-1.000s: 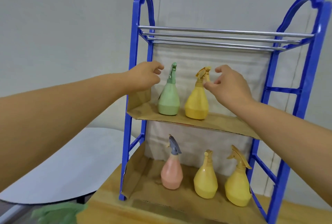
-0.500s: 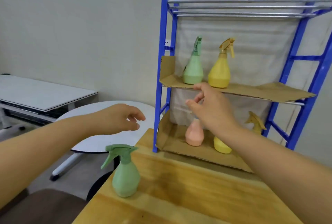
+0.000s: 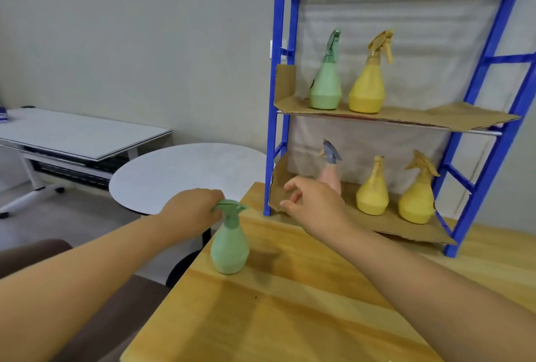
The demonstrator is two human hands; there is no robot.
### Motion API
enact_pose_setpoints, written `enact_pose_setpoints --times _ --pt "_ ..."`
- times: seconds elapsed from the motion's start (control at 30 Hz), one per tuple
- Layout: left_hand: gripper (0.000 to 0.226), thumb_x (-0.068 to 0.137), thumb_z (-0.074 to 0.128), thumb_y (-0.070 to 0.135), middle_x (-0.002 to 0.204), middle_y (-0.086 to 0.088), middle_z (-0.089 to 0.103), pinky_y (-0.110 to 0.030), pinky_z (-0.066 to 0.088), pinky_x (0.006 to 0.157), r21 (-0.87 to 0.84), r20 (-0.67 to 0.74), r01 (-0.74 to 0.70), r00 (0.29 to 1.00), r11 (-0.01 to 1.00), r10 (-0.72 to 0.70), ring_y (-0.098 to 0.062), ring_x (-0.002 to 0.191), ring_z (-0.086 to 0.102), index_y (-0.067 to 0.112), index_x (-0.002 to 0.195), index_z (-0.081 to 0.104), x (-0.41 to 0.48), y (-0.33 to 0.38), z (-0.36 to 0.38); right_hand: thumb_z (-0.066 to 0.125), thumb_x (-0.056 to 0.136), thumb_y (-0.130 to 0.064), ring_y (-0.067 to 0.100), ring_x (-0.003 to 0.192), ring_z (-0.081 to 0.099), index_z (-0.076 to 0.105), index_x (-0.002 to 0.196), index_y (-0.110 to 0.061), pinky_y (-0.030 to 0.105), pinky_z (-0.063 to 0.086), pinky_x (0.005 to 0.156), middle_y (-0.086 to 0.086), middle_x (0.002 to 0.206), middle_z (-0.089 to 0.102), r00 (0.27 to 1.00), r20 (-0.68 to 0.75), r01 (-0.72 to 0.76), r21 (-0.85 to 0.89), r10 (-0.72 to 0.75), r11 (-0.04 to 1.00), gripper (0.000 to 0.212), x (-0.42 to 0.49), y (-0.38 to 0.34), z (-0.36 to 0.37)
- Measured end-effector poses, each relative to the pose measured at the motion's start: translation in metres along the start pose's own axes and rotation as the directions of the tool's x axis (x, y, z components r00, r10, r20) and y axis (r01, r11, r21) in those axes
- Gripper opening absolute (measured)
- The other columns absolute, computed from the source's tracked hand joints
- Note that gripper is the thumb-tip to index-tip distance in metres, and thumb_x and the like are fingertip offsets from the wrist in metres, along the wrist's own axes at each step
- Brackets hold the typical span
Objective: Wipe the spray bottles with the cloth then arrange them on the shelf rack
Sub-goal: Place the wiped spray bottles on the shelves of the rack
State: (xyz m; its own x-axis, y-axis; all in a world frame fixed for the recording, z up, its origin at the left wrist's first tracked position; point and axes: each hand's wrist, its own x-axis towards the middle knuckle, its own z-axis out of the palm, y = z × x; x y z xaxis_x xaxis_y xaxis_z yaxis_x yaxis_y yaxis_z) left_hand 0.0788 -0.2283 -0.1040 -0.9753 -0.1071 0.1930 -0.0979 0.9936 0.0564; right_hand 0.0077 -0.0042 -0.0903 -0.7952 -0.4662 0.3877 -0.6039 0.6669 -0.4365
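Your left hand (image 3: pixel 191 211) grips the green bottle (image 3: pixel 230 248) by its head; your right hand (image 3: pixel 313 202), just beside, hangs loose, empty. You're likely picking up; wiping next needs the cloth, unseen.

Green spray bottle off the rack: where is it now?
Head view: green spray bottle stands near the left edge of the wooden table, before the blue shelf rack, left hand gripping its trigger head.
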Motion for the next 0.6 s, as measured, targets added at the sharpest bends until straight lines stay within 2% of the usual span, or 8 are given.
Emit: enact_pose_setpoints --times 0.13,0.27,0.3,0.37,0.4,0.47,0.53,0.6 --pt "0.019 0.093 0.045 0.031 0.097 0.006 0.061 -0.026 0.036 0.066 -0.005 -0.042 -0.119 0.992 0.993 0.119 -0.014 0.087 0.054 0.02 0.102 0.057 0.005 0.036 -0.009 0.066 0.083 -0.038 0.007 0.097 0.053 0.053 0.126 -0.023 0.031 0.048 0.087 -0.01 0.104 0.056 0.993 0.109 0.047 0.04 -0.051 0.998 0.047 -0.003 0.013 -0.012" --pt "0.012 0.089 0.051 0.032 0.091 0.011 0.06 -0.029 0.041 0.07 -0.084 -0.075 -0.191 0.98 0.978 0.185 -0.013 0.085 0.052 0.026 0.096 0.058 0.019 0.083 -0.042 0.07 0.071 -0.05 0.008 0.104 0.049 0.055 0.124 -0.03 0.027 0.044 0.091 -0.016 0.103 0.053 0.983 0.161 0.062 0.156 -0.087 0.986 0.058 -0.003 0.027 -0.032" --pt "0.011 0.087 0.053 0.031 0.09 0.009 0.061 -0.031 0.044 0.072 -0.126 -0.073 -0.206 0.978 0.971 0.198 -0.014 0.085 0.054 0.025 0.094 0.059 0.024 0.095 -0.053 0.069 0.066 -0.054 0.009 0.103 0.051 0.058 0.117 -0.035 0.027 0.045 0.088 -0.015 0.101 0.056 0.985 0.153 0.052 0.199 -0.083 0.979 0.056 -0.002 0.032 -0.039" --pt "0.008 0.085 0.058 0.027 0.084 0.005 0.062 -0.03 0.046 0.072 -0.257 -0.092 -0.258 0.966 0.931 0.242 -0.014 0.081 0.056 0.023 0.091 0.062 0.033 0.12 -0.077 0.072 0.068 -0.046 0.006 0.087 0.056 0.063 0.095 -0.033 0.026 0.047 0.075 -0.01 0.091 0.061 0.99 0.109 0.062 0.244 -0.091 0.968 0.031 -0.001 0.041 -0.059" --pt "0.004 0.085 0.06 0.024 0.079 0.005 0.061 -0.026 0.045 0.067 -0.327 -0.12 -0.298 0.955 0.897 0.273 -0.013 0.076 0.056 0.022 0.088 0.062 0.038 0.133 -0.088 0.074 0.072 -0.038 0.005 0.075 0.056 0.062 0.083 -0.031 0.029 0.046 0.068 -0.01 0.08 0.061 0.994 0.07 0.066 0.251 -0.086 0.966 0.018 0.0 0.044 -0.073" --pt "0.007 0.084 0.064 0.017 0.076 0.005 0.062 -0.016 0.043 0.06 -0.465 -0.217 -0.366 0.93 0.806 0.297 -0.012 0.07 0.057 0.022 0.089 0.063 0.05 0.16 -0.108 0.074 0.073 -0.027 0.006 0.06 0.05 0.061 0.072 -0.025 0.032 0.043 0.059 -0.01 0.064 0.056 0.996 -0.045 0.084 0.249 -0.075 0.965 0.014 0.004 0.049 -0.109" --pt "0.026 0.083 0.066 0.012 0.094 -0.004 0.064 -0.017 0.047 0.068 -0.655 -0.342 -0.397 0.915 0.644 0.215 -0.017 0.083 0.061 0.018 0.108 0.059 0.064 0.185 -0.128 0.075 0.073 -0.024 0.012 0.056 0.049 0.065 0.077 -0.016 0.037 0.044 0.055 -0.002 0.061 0.055 0.986 -0.155 0.101 0.241 -0.064 0.965 0.014 0.013 0.054 -0.149" --pt "0.055 0.083 0.067 0.016 0.113 -0.003 0.054 -0.021 0.049 0.075 -0.748 -0.444 -0.43 0.89 0.505 0.099 -0.014 0.098 0.057 0.017 0.13 0.041 0.078 0.205 -0.146 0.075 0.074 -0.028 0.023 0.06 0.055 0.064 0.08 -0.007 0.041 0.049 0.057 0.01 0.065 0.059 0.957 -0.287 0.086 0.175 -0.033 0.981 0.024 0.023 0.058 -0.192"
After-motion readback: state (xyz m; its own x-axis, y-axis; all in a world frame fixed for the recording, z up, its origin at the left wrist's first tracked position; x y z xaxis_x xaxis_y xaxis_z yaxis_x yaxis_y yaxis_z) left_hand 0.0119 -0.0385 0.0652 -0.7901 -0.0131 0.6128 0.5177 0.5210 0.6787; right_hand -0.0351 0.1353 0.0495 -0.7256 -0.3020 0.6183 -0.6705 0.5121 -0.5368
